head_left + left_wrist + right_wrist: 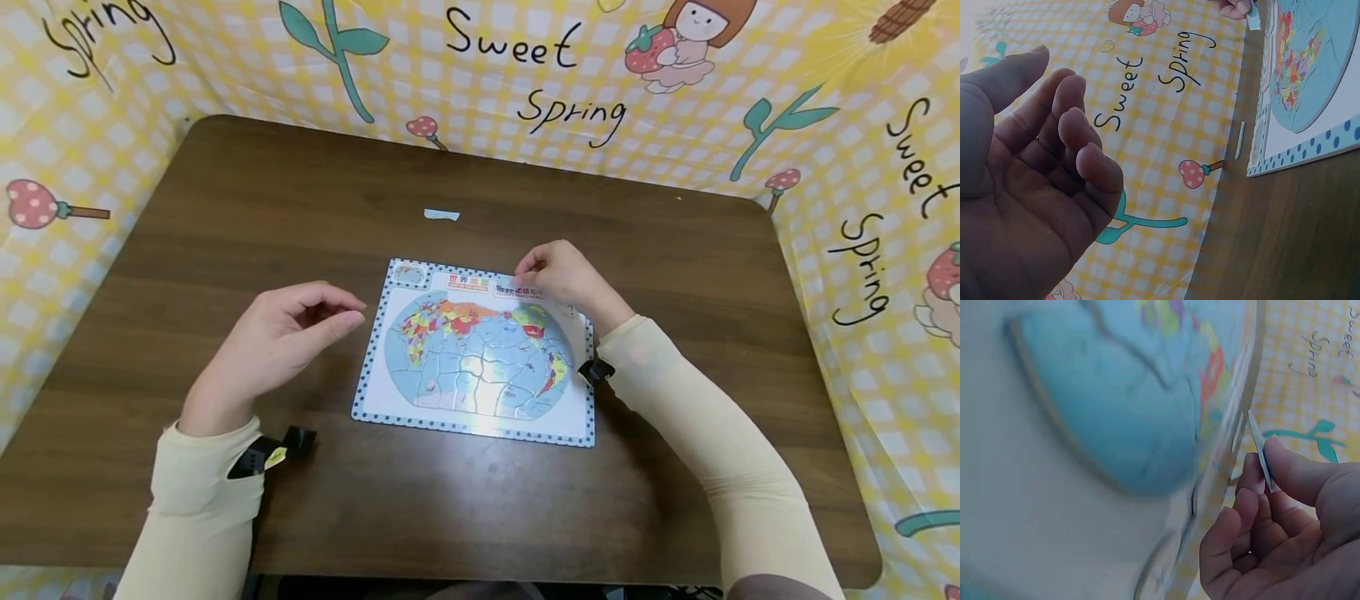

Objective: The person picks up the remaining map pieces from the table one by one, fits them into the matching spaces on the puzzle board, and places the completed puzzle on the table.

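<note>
A world map jigsaw puzzle point(480, 367) with a blue dotted border lies on the brown table. Over its upper right part, my right hand point(562, 275) pinches a thin, flat puzzle piece point(1260, 450) between thumb and fingers. In the left wrist view that piece point(1254, 17) looks pale blue. To the left of the puzzle, my left hand point(288, 337) is held above the table, fingers loosely bent, with nothing in it. The left wrist view shows this hand point(1041, 169) with its palm and bent fingertips.
A small pale blue strip point(442, 215) lies on the table point(300, 208) behind the puzzle. A yellow checked cloth point(480, 92) printed with "Sweet Spring" stands around the table's back and sides. Black straps with small devices point(272, 454) sit on both wrists.
</note>
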A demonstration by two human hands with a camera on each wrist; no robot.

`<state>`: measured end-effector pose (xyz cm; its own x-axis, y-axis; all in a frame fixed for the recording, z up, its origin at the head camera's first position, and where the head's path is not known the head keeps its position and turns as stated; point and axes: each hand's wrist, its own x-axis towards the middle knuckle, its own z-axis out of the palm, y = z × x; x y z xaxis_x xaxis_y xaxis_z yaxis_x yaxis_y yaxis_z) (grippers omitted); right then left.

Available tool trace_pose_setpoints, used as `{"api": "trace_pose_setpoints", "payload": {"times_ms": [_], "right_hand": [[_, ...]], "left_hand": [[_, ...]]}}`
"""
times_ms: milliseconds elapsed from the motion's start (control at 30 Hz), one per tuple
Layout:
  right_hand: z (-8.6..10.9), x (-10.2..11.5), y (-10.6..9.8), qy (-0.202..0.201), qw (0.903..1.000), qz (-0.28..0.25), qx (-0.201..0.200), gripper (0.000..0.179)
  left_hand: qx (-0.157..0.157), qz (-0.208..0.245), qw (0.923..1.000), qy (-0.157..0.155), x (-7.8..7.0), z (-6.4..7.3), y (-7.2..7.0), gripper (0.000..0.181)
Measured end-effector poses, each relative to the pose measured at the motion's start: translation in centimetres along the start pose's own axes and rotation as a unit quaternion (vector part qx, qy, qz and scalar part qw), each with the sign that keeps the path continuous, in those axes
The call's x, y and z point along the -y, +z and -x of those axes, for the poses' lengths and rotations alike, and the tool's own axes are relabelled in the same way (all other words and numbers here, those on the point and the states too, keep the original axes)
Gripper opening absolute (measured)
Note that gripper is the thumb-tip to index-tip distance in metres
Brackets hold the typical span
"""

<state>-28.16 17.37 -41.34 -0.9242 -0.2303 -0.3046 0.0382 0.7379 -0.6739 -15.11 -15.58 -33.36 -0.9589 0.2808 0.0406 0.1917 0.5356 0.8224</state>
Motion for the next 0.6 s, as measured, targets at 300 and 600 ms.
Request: {"api": "trace_pose_setpoints", "payload": {"times_ms": [300, 600], "right_hand": [[-0.1, 0.7, 1.7, -0.010, 0.9992, 0.020, 0.033, 0.010], [-0.2, 0.8, 2.2, -0.036, 0.9961, 0.066, 0.047, 0.007]], "left_hand": [[0.007, 0.009, 0.9999, -0.004, 0.0, 0.0, -0.1, 0.013], [0.016, 0.005, 0.9999, -0.002, 3.1, -0.3, 0.1, 0.014]]}}
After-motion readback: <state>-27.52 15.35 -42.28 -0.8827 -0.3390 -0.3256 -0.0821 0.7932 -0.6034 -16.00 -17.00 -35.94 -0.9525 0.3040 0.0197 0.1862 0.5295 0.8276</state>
